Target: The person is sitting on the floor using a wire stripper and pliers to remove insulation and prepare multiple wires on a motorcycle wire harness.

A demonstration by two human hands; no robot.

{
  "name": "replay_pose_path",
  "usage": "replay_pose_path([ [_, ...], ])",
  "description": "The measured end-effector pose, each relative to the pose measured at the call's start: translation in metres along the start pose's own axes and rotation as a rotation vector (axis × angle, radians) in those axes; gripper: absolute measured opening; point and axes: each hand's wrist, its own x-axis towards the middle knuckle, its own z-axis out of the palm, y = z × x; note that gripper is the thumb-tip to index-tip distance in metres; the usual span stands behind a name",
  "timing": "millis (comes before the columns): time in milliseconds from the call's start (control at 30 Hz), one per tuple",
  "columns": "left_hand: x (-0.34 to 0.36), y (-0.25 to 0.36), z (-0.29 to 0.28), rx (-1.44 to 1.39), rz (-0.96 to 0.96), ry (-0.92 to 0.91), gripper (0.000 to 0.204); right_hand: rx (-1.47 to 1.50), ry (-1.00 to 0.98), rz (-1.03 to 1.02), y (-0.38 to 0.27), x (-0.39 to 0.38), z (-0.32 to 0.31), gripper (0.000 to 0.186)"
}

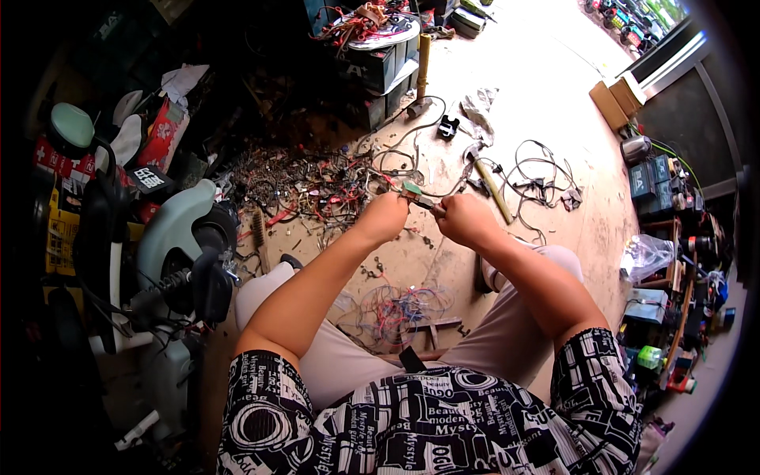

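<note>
Out in front of me both hands come close together over the floor. My left hand (pixel 386 215) is closed, with a small green piece (pixel 411 190) standing out at its fingertips; its exact kind is too small to make out. Closed too, my right hand (pixel 467 218) pinches a narrow grey metal piece (pixel 427 203) that reaches across toward the green one. Whether the two pieces are joined I cannot tell. Just beyond my left hand spreads a heap of cut wires and small scraps (pixel 309 186).
A hammer (pixel 491 187) with a wooden handle lies right of my hands, beside a looped black cable (pixel 546 178). Batteries (pixel 380 67) stand stacked ahead. Thin coloured wires (pixel 404 310) lie between my legs. A grey-green scooter part (pixel 170 229) crowds the left; loaded shelves (pixel 673 261) the right.
</note>
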Motion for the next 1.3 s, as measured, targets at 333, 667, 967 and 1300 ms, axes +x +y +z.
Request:
replay_pose_path([
  [333, -0.016, 0.028, -0.01, -0.54, 0.067, -0.059, 0.022, 0.212, -0.138, 0.129, -0.002, 0.002, -0.019, 0.035],
  [667, -0.017, 0.024, -0.02, -1.066, 0.032, -0.447, 0.012, 0.926, -0.602, 0.307, 0.004, -0.001, -0.035, 0.036],
  [967, -0.026, 0.034, -0.022, -1.049, 0.001, -0.349, 0.02, 0.983, -0.657, 0.219, 0.001, -0.005, -0.035, 0.034],
  [1300, -0.03, 0.032, -0.025, -1.03, -0.024, -0.307, 0.019, 0.833, -0.58, 0.154, 0.002, -0.004, -0.031, 0.035],
])
